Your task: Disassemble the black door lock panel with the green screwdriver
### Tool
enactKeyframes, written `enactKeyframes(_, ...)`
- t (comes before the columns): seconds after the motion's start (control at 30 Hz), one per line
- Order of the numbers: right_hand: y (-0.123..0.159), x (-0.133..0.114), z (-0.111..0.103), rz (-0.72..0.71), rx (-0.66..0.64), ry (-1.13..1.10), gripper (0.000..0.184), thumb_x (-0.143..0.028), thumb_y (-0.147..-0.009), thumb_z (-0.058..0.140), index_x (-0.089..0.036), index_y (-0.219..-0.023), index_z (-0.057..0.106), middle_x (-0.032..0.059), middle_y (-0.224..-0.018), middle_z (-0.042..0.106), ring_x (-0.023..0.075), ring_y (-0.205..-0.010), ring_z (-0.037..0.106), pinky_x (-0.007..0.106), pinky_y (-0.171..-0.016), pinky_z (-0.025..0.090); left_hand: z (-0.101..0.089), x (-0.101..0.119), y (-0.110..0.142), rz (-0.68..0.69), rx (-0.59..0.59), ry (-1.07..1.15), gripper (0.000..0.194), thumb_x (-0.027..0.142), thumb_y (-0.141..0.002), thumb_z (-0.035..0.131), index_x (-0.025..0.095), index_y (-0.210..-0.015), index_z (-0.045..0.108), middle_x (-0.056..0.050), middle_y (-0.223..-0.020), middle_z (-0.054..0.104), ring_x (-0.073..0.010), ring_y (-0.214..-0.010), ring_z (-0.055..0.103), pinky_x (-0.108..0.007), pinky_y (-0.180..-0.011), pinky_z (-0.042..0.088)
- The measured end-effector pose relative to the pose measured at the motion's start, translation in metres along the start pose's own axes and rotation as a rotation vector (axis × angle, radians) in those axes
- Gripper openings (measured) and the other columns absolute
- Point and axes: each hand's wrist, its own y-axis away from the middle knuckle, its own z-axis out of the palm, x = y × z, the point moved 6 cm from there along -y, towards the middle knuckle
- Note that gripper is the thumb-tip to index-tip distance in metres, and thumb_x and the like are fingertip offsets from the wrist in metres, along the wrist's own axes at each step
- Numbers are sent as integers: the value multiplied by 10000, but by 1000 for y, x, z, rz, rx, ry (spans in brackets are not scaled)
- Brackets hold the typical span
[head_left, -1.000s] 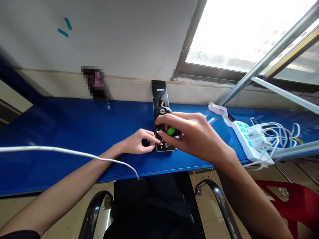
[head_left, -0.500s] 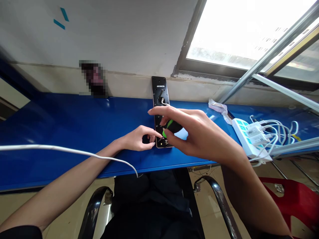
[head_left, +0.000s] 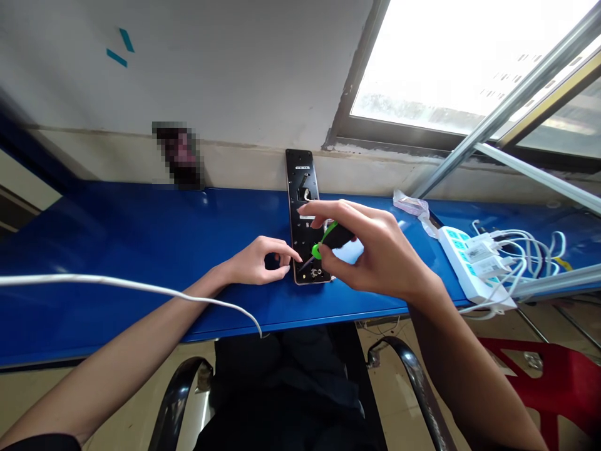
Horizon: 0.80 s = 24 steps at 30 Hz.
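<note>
Green screwdriver (head_left: 327,243) in right hand (head_left: 370,257), on lock panel (head_left: 301,181).

Vs. prev. shots, the R hand (head_left: 375,257) has shifted toward lower right of centre, and its index finger (head_left: 331,210) has pulled back from upper left: the tip no longer reaches past the left edge of the black metal plate (head_left: 300,169) but now sits over the plate. The green-collared screwdriver (head_left: 334,239) has tilted too, dark handle end higher toward the right, thin shaft angled down-left to the plate's lower part. More of the plate's middle shows above the fingers. Teal tape marks (head_left: 119,50) at upper left sit a bit lower in frame vs. last shot.
</note>
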Motion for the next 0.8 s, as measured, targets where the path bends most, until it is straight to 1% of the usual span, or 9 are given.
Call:
enactKeyframes(0.07, 1, 2, -1, -5, 46, 27, 344, -240, -929, 707, -203, -1268, 664, 34, -1074, 762, 131, -790, 697, 253, -666, 535, -3, 1, 0, -3, 21, 0, 153, 107, -822, 679, 165, -945, 751, -11, -837, 711, -130, -761, 660, -250, -753, 543)
enactKeyframes(0.13, 3, 4, -2, -7, 89, 30, 268, -252, -942, 715, -210, -1205, 687, 15, -1003, 761, 116, -760, 683, 238, -656, 531, -2, 2, 0, -10, 13, 4, 92, 106, -816, 682, 160, -880, 720, -14, -844, 718, -129, -761, 659, -247, -750, 545)
enactKeyframes(0.2, 4, 5, -3, 13, 94, 0, 389, -171, -922, 687, -230, -1303, 638, 14, -1028, 749, 124, -782, 688, 245, -678, 550, -1, 1, -1, -20, -4, 10, 87, 110, -818, 681, 158, -883, 714, -17, -849, 720, -129, -759, 659, -247, -747, 547)
enactKeyframes(0.3, 4, 4, -3, 17, 60, -53, 643, -89, -836, 650, -228, -1450, 518, 51, -1165, 726, 180, -961, 713, 296, -803, 584, 0, -1, -1, -35, -10, 13, 80, 123, -826, 679, 155, -888, 718, -23, -850, 720, -132, -757, 660, -249, -746, 550)
enactKeyframes(0.37, 4, 2, -2, 0, 49, -37, 572, -127, -844, 678, -216, -1397, 562, 56, -1168, 730, 181, -951, 709, 297, -786, 576, 0, -1, 0, -39, -6, 7, 66, 133, -830, 679, 158, -879, 715, -23, -844, 718, -134, -755, 660, -252, -745, 550)
enactKeyframes(0.5, 5, 5, -3, 19, 100, 47, 353, -254, -925, 717, -244, -1271, 646, 15, -1028, 748, 100, -644, 605, 248, -577, 500, 0, 1, -1, -36, -18, -15, 51, 147, -838, 680, 165, -873, 713, -21, -840, 717, -138, -757, 659, -258, -747, 548)
enactKeyframes(0.53, 5, 6, -2, 24, 103, 37, 377, -225, -928, 700, -251, -1298, 632, 18, -1045, 745, 106, -669, 620, 250, -599, 517, 0, 2, -1, -34, -21, -17, 47, 149, -841, 679, 164, -869, 713, -21, -836, 717, -136, -751, 658, -257, -742, 547)
enactKeyframes(0.67, 5, 4, -2, 1, 75, -70, 623, -112, -854, 649, -223, -1451, 510, 64, -1196, 717, 192, -1018, 703, 315, -841, 579, 1, 4, -2, -39, -23, -15, 33, 155, -840, 677, 161, -845, 709, -19, -812, 714, -130, -724, 651, -246, -711, 536)
enactKeyframes(0.8, 4, 4, -3, -8, 85, -10, 384, -241, -905, 723, -196, -1278, 642, 42, -1107, 752, 148, -864, 701, 283, -772, 567, 1, 4, -2, -48, -22, -19, 35, 168, -849, 680, 162, -854, 714, -23, -824, 712, -138, -744, 657, -255, -731, 541)
